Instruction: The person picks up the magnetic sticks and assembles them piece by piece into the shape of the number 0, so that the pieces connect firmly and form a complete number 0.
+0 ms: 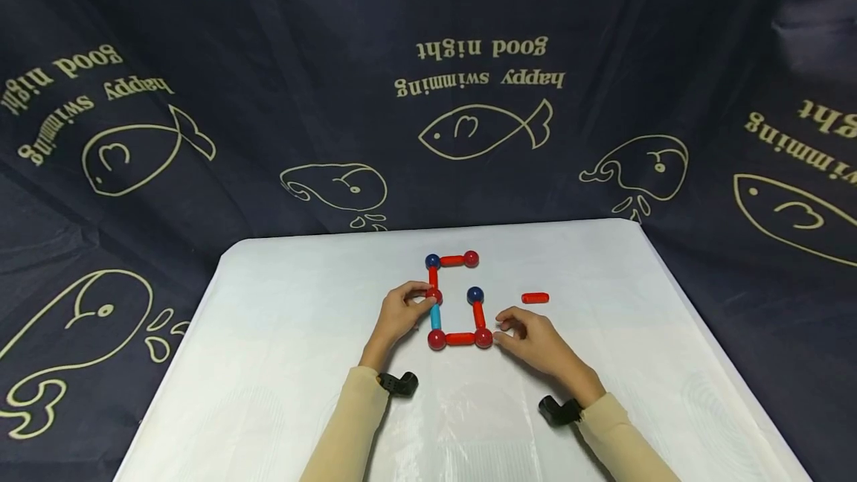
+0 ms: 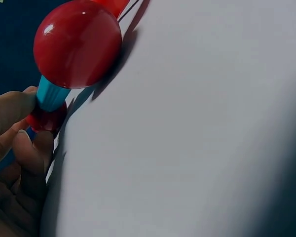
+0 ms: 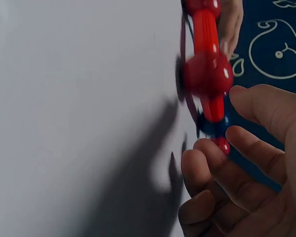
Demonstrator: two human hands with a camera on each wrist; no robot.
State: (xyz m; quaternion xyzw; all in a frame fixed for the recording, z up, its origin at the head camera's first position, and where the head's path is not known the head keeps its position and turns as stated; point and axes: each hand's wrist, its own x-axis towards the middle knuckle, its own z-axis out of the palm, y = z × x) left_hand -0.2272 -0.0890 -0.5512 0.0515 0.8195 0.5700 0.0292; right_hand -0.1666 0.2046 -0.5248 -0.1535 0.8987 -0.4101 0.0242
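Note:
A flat figure of magnetic rods and balls lies on the white table. My left hand [image 1: 399, 314] pinches the red ball [image 1: 436, 297] midway down its left side, where a light blue rod [image 1: 436, 317] joins. That rod runs down to another red ball [image 2: 78, 44], large in the left wrist view. Along the bottom, a red rod [image 1: 460, 338] reaches the corner red ball [image 1: 483, 338]; a further red rod [image 1: 478, 315] rises to a dark blue ball [image 1: 475, 294]. Just right of that corner, my right hand [image 1: 535, 342] holds nothing, its fingers loosely bent and apart.
A loose red rod [image 1: 535, 297] lies beyond the right hand. The figure's top has a dark blue ball [image 1: 432, 262], a red rod [image 1: 452, 261] and a red end ball [image 1: 472, 259]. Dark printed cloth [image 1: 482, 192] hangs behind the table [image 1: 281, 363].

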